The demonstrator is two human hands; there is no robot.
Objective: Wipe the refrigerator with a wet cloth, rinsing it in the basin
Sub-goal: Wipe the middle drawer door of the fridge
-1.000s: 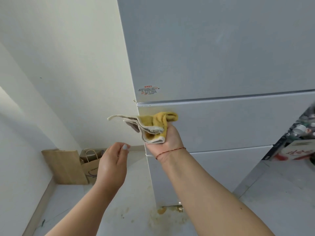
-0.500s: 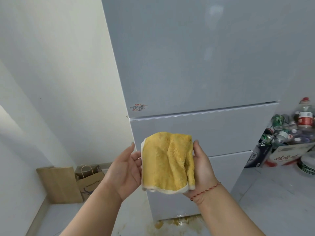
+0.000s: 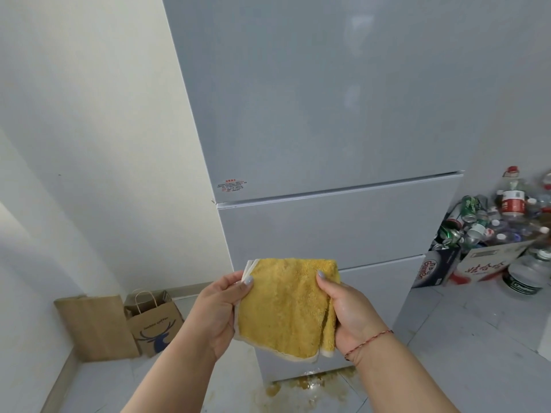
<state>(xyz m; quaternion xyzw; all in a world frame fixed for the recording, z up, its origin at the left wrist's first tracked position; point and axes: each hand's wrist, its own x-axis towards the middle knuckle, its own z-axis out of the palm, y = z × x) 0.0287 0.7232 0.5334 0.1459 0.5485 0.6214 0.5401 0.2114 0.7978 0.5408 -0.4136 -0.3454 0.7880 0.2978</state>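
Observation:
A tall pale grey refrigerator point(image 3: 328, 120) fills the middle of the view, with a large upper door and two drawer fronts below. In front of its lower drawers I hold a folded yellow cloth point(image 3: 286, 305) with a cream edge. My left hand point(image 3: 222, 311) grips the cloth's left side, thumb on top. On the cloth's right side my right hand point(image 3: 347, 311) grips it the same way, a red thread round the wrist. The cloth is held off the refrigerator, flat and facing me. No basin is in view.
A yellowish puddle point(image 3: 310, 386) lies on the floor at the refrigerator's foot. Two brown paper bags point(image 3: 152, 323) lean against the wall at lower left. At right, cardboard boxes point(image 3: 489, 263) hold several bottles and cans, with a large jug beside them.
One second ago my right hand alone pressed the bunched cloth to the middle drawer. Since then both hands have taken the cloth, spread it flat and pulled it back from the refrigerator.

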